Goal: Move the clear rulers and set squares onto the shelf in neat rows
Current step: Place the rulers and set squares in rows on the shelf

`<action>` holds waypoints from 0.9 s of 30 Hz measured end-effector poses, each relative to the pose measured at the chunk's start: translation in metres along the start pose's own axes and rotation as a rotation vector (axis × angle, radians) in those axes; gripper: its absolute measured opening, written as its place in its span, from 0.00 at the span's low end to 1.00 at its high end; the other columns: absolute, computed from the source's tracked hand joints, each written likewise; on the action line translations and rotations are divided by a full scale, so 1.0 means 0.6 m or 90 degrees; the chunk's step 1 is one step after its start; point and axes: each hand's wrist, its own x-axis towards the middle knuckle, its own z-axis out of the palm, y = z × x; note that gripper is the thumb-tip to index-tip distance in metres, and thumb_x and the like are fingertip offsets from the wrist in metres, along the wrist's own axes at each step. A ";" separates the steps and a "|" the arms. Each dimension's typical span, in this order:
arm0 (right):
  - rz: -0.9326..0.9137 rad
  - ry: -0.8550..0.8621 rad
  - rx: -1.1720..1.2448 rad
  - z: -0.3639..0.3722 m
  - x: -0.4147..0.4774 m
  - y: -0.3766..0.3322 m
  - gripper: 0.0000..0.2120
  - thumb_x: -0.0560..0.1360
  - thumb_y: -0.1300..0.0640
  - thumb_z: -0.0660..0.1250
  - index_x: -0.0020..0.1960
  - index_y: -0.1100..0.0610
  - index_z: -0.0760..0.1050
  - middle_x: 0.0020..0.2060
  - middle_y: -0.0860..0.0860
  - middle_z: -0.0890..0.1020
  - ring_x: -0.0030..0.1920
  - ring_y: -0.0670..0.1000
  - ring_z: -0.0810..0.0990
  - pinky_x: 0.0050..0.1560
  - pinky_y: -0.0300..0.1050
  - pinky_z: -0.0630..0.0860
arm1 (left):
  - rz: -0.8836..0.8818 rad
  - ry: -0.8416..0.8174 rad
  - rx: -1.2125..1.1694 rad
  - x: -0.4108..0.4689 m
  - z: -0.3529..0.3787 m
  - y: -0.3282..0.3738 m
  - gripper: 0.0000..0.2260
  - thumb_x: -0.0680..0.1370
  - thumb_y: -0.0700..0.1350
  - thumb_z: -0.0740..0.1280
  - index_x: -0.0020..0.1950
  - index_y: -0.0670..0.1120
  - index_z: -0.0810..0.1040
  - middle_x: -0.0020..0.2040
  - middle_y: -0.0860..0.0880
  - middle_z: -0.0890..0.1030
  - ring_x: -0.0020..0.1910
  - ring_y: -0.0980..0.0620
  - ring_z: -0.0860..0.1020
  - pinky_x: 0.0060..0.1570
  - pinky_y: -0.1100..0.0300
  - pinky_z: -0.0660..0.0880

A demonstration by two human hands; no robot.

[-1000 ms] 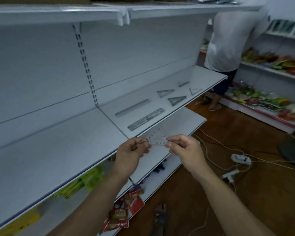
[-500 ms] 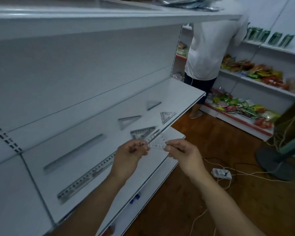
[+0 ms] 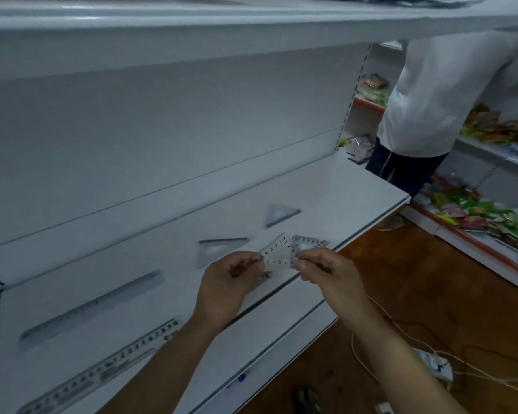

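At centre frame, the left hand (image 3: 232, 282) and right hand (image 3: 326, 271) pinched a small clear plastic set square with black numerals (image 3: 278, 254) between them, each gripping one end, above the front edge of the white metal shelf (image 3: 341, 186). In the lower left lay a long clear ruler with dark markings (image 3: 102, 369), and behind it a second clear ruler (image 3: 93, 309). Past the hands rested a clear triangle (image 3: 222, 248) at centre, another (image 3: 310, 243) just beside the right fingertips (image 3: 301, 265), and a third (image 3: 281, 213) farther back. At upper right stood a person in a white shirt (image 3: 446, 94) before shelves of colourful packets (image 3: 485, 216).
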 end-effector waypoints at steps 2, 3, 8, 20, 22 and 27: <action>-0.009 -0.031 0.000 -0.028 0.043 0.007 0.06 0.73 0.61 0.71 0.48 0.54 0.82 0.41 0.50 0.85 0.38 0.46 0.82 0.41 0.36 0.76 | 0.029 0.047 0.041 0.023 0.029 -0.006 0.05 0.74 0.41 0.73 0.46 0.50 0.83 0.43 0.54 0.84 0.39 0.63 0.80 0.39 0.73 0.73; -0.012 -0.051 -0.005 -0.042 0.064 0.010 0.06 0.73 0.61 0.71 0.48 0.54 0.82 0.41 0.50 0.85 0.38 0.46 0.82 0.42 0.37 0.78 | 0.044 0.066 0.066 0.032 0.045 -0.007 0.05 0.74 0.41 0.72 0.47 0.50 0.83 0.44 0.52 0.83 0.40 0.63 0.79 0.39 0.72 0.73; -0.016 -0.147 0.009 -0.109 0.149 0.018 0.06 0.73 0.63 0.70 0.46 0.52 0.82 0.39 0.48 0.85 0.39 0.46 0.83 0.42 0.37 0.78 | 0.108 0.159 0.189 0.061 0.125 -0.003 0.10 0.74 0.43 0.73 0.51 0.56 0.81 0.43 0.55 0.81 0.41 0.61 0.78 0.44 0.68 0.75; -0.190 -0.345 -0.134 -0.195 0.252 0.061 0.12 0.72 0.58 0.72 0.54 0.47 0.80 0.41 0.39 0.82 0.40 0.41 0.78 0.42 0.29 0.73 | 0.134 0.306 0.482 0.048 0.211 -0.038 0.10 0.73 0.52 0.71 0.53 0.52 0.84 0.42 0.58 0.80 0.42 0.61 0.74 0.44 0.67 0.72; -0.245 -0.376 -0.181 -0.198 0.264 0.068 0.13 0.72 0.57 0.73 0.54 0.47 0.79 0.41 0.41 0.82 0.43 0.42 0.78 0.45 0.30 0.72 | 0.131 0.331 0.531 0.045 0.213 -0.048 0.10 0.73 0.52 0.71 0.52 0.51 0.85 0.44 0.55 0.82 0.44 0.56 0.75 0.46 0.59 0.74; -0.463 -0.373 -0.320 -0.187 0.297 0.088 0.12 0.71 0.51 0.73 0.54 0.52 0.82 0.40 0.40 0.80 0.44 0.41 0.72 0.49 0.30 0.66 | 0.095 0.346 0.641 0.037 0.215 -0.054 0.16 0.73 0.60 0.65 0.49 0.52 0.85 0.46 0.54 0.82 0.50 0.49 0.77 0.50 0.50 0.74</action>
